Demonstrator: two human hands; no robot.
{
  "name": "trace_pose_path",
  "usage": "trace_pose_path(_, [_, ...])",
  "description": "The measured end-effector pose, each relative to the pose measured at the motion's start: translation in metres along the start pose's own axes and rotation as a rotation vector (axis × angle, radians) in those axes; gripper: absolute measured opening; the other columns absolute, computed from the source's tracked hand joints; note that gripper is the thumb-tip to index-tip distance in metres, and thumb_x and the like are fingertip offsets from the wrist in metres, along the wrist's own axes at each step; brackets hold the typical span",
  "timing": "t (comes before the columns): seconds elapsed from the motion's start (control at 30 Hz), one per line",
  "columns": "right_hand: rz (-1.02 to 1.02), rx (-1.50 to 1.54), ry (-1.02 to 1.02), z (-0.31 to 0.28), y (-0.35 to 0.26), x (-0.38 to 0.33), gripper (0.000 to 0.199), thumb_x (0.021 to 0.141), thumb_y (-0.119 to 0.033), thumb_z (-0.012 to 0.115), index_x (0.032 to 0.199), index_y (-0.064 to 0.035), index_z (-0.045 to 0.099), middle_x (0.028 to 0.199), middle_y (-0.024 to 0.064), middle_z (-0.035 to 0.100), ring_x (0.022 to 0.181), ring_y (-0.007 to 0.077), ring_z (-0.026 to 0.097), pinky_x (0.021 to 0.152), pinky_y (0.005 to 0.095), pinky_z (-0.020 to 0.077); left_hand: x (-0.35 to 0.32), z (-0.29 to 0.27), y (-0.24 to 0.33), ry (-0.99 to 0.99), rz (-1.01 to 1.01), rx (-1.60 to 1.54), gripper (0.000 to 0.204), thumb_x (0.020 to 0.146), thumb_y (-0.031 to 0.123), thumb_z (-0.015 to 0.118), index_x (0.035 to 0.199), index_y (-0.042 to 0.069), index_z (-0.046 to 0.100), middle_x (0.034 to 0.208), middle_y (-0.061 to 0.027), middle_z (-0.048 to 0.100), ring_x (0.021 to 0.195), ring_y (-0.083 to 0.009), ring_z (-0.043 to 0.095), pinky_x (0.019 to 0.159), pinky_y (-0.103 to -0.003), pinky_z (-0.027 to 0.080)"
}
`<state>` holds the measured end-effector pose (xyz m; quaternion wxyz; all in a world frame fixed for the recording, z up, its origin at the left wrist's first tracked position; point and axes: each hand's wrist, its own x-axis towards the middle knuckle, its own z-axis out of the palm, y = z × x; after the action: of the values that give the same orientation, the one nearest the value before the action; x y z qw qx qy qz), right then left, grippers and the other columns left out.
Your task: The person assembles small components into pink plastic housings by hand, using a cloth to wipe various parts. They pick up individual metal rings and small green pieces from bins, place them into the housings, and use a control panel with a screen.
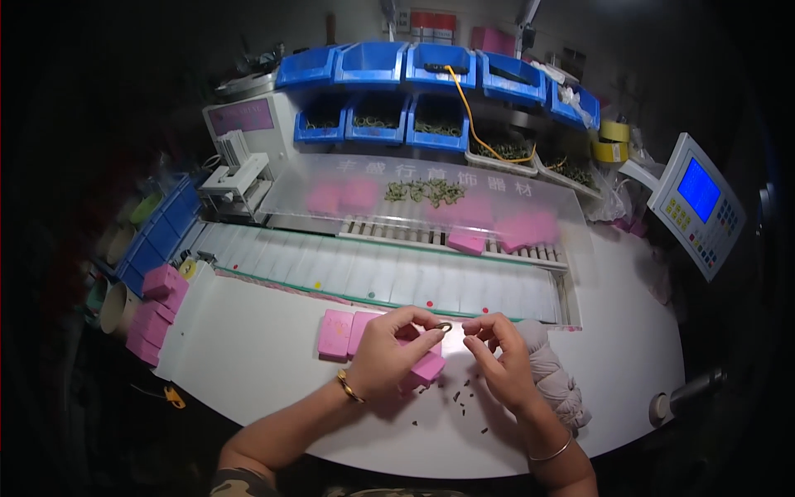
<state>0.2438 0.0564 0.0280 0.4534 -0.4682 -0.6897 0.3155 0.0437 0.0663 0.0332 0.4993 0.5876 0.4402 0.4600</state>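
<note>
Over the front of the white table, my left hand (392, 350) pinches a small dark ring (445, 327) between thumb and fingers. Close to its right is my right hand (507, 364), thumb and fingertips drawn together. Whatever those fingertips hold, if anything, is too small to make out. Several pink blocks (334, 333) lie beneath and beside my left hand, which partly hides them. Small dark bits (456, 397) are scattered on the table below my hands. A crumpled grey cloth bundle (553, 377) lies against the right side of my right hand.
Behind my hands runs a pale conveyor (389, 277) with green edges. A clear cover (315, 178) over rollers carries a pile of small metal pieces (426, 191). Blue bins (370, 64) stand at the back. A control panel (698, 203) rises at right; more pink blocks (150, 327) are stacked at left.
</note>
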Motion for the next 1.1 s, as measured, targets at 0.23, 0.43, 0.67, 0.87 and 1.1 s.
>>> trace_pose_path(0.23, [0.002,0.015,0.019,-0.003,-0.003,0.0,0.014,0.086,-0.006,0.065,0.1,-0.0046,0.064,0.093,0.0041,0.064,0.074,0.012,0.059,0.063,0.025,0.042,0.102,-0.083,0.051,-0.473,-0.168,0.45,0.008,0.084,0.01,0.071,0.089,0.004,0.071,0.086,-0.0038,0.07,0.074,-0.0096,0.063,0.07,-0.025,0.053])
trace_pose_path(0.43, [-0.015,0.059,0.027,0.0,0.005,0.001,0.02,0.083,-0.004,0.069,0.103,-0.0038,0.062,0.096,0.0052,0.063,0.075,0.0115,0.058,0.066,0.0254,0.042,0.16,-0.06,0.076,-0.042,-0.127,-0.36,0.018,0.091,0.025,0.066,0.094,0.008,0.063,0.073,0.0001,0.059,0.056,-0.0083,0.051,0.044,-0.029,0.05])
trace_pose_path(0.67, [-0.41,-0.127,0.072,0.0,-0.022,-0.001,0.048,0.071,-0.005,0.079,0.115,-0.0049,0.059,0.112,0.0142,0.058,0.104,0.0309,0.057,0.083,0.0364,0.0486,0.07,0.017,0.015,-0.084,-0.395,-0.592,0.026,0.094,0.032,0.065,0.088,0.007,0.058,0.078,-0.0043,0.062,0.064,-0.0124,0.058,0.051,-0.029,0.052])
trace_pose_path(0.87, [-0.554,-0.325,0.051,0.009,-0.015,-0.004,0.036,0.065,0.009,0.064,0.099,-0.003,0.066,0.108,0.0123,0.062,0.101,0.0332,0.06,0.083,0.0398,0.0519,0.025,0.033,0.002,-0.067,-0.437,-0.972,0.034,0.098,0.042,0.056,0.087,0.01,0.061,0.079,-0.0024,0.061,0.071,-0.0121,0.059,0.063,-0.026,0.05])
trace_pose_path(1.1, [-0.659,-0.458,0.081,0.008,-0.023,0.0,0.029,0.069,0.007,0.064,0.097,0.0009,0.065,0.113,0.0142,0.068,0.091,0.0302,0.066,0.076,0.0364,0.0557,0.008,0.028,0.006,-0.137,-0.371,-1.017,0.04,0.096,0.048,0.058,0.112,0.011,0.056,0.099,-0.0018,0.061,0.09,-0.0127,0.06,0.083,-0.031,0.052])
